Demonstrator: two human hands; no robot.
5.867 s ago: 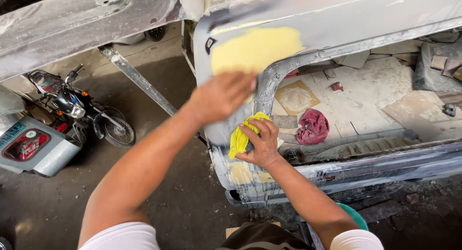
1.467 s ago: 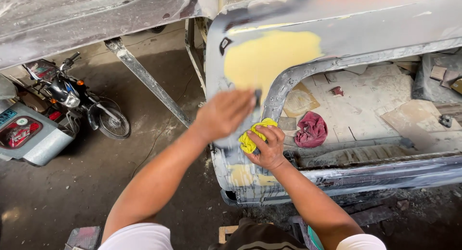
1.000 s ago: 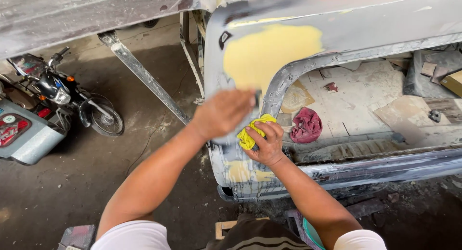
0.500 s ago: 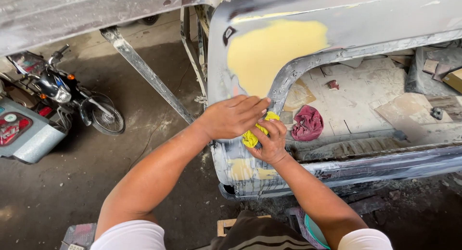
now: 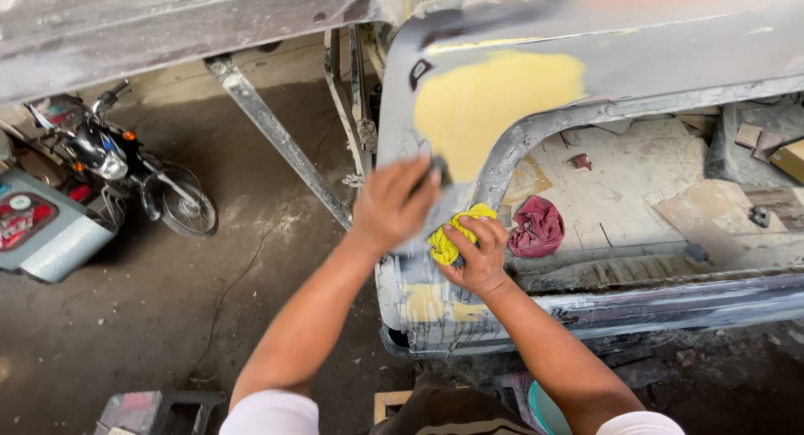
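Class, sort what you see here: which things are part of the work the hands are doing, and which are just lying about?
In use:
left hand pressing a small dark block
right hand gripping a crumpled yellow cloth
grey metal car panel with a yellow filler patch

Lying about:
crumpled maroon rag
parked motorcycle
brown cardboard box

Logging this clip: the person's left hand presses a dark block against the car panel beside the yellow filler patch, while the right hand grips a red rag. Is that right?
Not quite. In the head view the right hand grips a yellow rag; the red rag lies untouched inside the car. The left hand does press a dark block on the car panel beside the yellow filler patch.
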